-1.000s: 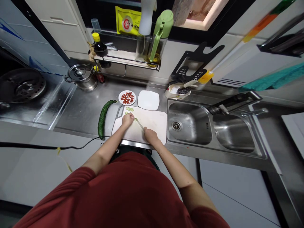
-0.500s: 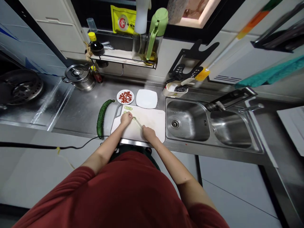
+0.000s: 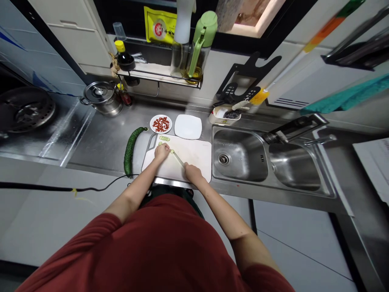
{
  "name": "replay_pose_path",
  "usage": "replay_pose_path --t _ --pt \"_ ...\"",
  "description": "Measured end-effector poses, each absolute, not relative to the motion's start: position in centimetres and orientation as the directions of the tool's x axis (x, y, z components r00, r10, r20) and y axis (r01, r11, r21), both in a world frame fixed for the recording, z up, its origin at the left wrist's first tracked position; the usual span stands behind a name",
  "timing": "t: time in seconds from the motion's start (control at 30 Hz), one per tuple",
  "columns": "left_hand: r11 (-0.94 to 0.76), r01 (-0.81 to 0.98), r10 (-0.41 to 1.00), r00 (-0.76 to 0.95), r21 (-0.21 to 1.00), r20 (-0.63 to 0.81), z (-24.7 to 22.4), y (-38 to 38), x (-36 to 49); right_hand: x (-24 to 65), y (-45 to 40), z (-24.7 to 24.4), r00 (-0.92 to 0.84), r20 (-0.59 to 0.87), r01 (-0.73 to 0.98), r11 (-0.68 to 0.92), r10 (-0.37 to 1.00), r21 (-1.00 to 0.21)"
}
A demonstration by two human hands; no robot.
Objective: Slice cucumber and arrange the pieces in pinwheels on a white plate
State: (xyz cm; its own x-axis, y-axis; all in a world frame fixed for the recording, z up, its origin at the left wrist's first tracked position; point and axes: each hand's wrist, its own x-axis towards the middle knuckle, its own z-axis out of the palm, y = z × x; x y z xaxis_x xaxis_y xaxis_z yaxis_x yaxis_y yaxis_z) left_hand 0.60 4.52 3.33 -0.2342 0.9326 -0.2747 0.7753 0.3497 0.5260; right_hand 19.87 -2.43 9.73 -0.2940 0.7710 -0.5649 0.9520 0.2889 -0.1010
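Note:
Over the white cutting board [image 3: 197, 156], my right hand [image 3: 193, 174] is closed round the handle end of a knife [image 3: 178, 159]. A small pale green slice [image 3: 172, 151] sits at the blade's far end. My left hand [image 3: 162, 152] is at the board's left side with its fingers pressed together; what they hold, if anything, is too small to make out. Several green slices [image 3: 164, 138] lie near the board's upper left corner, just beyond my left hand. A long dark green cucumber [image 3: 129, 151] rests on the counter left of the board.
Behind the board stand a plate of red pieces [image 3: 161, 124] and a white square plate [image 3: 187, 126]. A steel pot [image 3: 103, 99] is at the back left. The double sink [image 3: 240, 156] lies to the right. A rack [image 3: 158, 74] holds bottles above.
My right hand has moved slightly right with the knife, and the blade now slants a little differently. My left hand stays almost in the same place.

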Motion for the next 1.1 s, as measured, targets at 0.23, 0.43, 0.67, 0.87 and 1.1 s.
replay_pose_path --t 0.23,0.43,0.67,0.87,1.1 --pt "0.347 0.769 0.935 -0.238 0.538 -0.263 3.05 4.56 0.52 19.11 -1.59 9.68 -0.327 -0.532 0.942 0.315 0.781 -0.117" --pt "0.351 0.765 0.933 -0.238 0.54 -0.269 3.32 4.54 0.52 18.96 -1.44 9.66 -0.329 -0.533 0.94 0.325 0.779 -0.105" --pt "0.355 0.763 0.93 -0.23 0.54 -0.286 3.65 4.55 0.56 19.06 -1.83 10.13 -0.303 -0.546 0.947 0.311 0.781 -0.08" --pt "0.358 0.753 0.93 -0.232 0.552 -0.285 3.55 4.55 0.57 18.88 -1.5 9.86 -0.31 -0.551 0.947 0.306 0.775 -0.102" --pt "0.358 0.757 0.93 -0.235 0.546 -0.284 3.71 4.54 0.6 18.92 -1.51 9.76 -0.322 -0.528 0.943 0.313 0.785 -0.11"
